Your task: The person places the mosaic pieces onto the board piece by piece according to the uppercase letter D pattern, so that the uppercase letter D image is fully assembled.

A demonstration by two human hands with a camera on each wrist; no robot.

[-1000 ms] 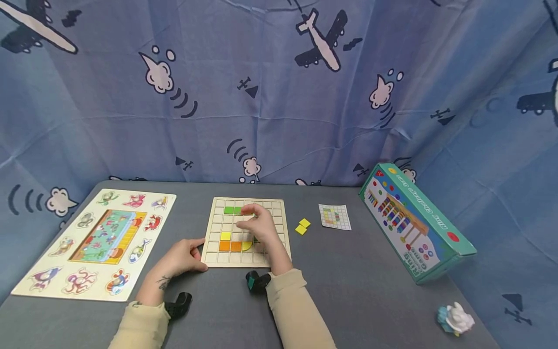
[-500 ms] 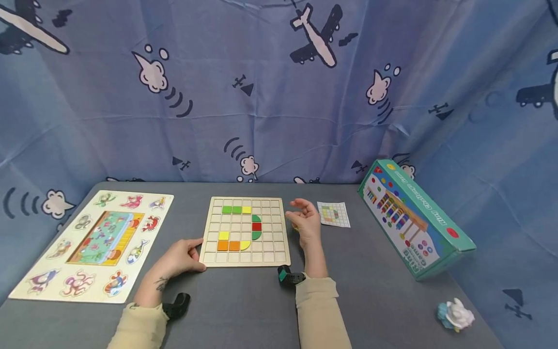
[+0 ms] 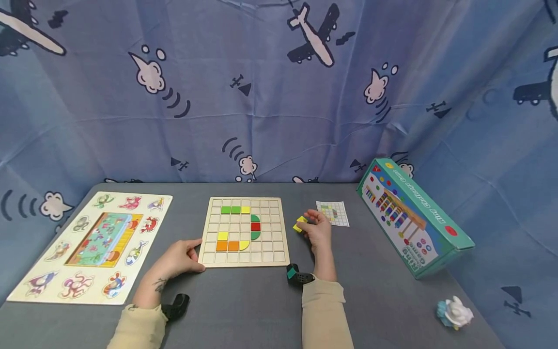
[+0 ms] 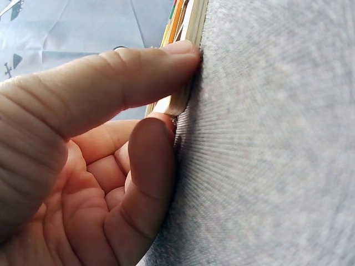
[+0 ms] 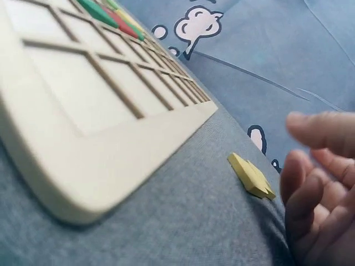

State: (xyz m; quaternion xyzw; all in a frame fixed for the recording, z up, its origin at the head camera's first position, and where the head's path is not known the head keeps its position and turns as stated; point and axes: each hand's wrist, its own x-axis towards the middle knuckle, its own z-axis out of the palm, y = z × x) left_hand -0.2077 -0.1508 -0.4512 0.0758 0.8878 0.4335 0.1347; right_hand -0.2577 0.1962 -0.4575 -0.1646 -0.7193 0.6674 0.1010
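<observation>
In the head view a square wooden grid board (image 3: 272, 245) lies flat, with green, yellow, orange and red pieces set in its cells. My left hand (image 3: 179, 258) grips the board's near left corner; the left wrist view has the thumb (image 4: 161, 69) along one edge and a bent finger (image 4: 148, 160) at the other. To the right of the board lie yellow square tiles (image 3: 300, 224). Close beside them hovers my right hand (image 3: 319, 233), fingers loosely bent. A gap parts its thumb (image 5: 319, 130) from the tiles in the right wrist view.
A small pattern card (image 3: 339, 217) lies just behind my right hand. Further right stand a green game box (image 3: 414, 218) and a white and blue figurine (image 3: 455, 312). A sea-animal puzzle board (image 3: 98, 276) covers the table's left side. A blue curtain (image 3: 196, 97) hangs behind.
My right hand has moved right from over the grid board to the yellow tiles. A yellow tile, hidden behind that hand earlier, shows beside the green ones. My left hand stays at the corner.
</observation>
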